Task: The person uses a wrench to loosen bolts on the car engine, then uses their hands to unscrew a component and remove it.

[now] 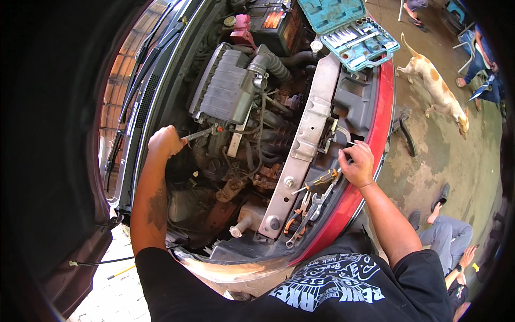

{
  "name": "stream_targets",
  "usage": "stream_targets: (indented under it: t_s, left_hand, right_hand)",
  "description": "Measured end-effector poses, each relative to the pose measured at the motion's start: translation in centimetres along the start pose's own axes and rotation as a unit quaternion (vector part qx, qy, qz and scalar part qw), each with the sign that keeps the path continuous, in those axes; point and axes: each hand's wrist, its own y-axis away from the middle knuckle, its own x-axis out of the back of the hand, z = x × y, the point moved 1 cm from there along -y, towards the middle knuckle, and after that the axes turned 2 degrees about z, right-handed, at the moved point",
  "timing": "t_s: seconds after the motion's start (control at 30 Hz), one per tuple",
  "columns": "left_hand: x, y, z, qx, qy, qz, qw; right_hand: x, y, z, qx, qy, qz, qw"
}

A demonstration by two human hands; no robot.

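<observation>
The person's left hand [166,140] is curled in a fist around a grey metal wrench [199,135], which extends into the engine bay beside the lower edge of the black air-filter housing [224,80]. The right hand [358,163] hovers over the front panel with bent fingers drawn together; whether it pinches anything cannot be told from this angle. Just beside it lie a screwdriver [320,178], orange-handled pliers [295,219] and a combination wrench [304,222]. A blue socket-set case [351,63] rests unfolded at the front corner.
</observation>
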Motion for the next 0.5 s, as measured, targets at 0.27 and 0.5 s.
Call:
stream_targets:
  t_s: [0.27,0.5]
  left_hand:
    - [-0.6,-2.9,0.0,-0.004,0.02,-0.061,0.998]
    - [-4.3,-1.7,-1.5,0.002,0.092,-0.054,0.994]
  right_hand:
    - [-0.1,0.1,0.2,0.003,-0.004,0.013,1.0]
    - [0.1,0.1,0.2,0.001,-0.002,0.005,1.0]
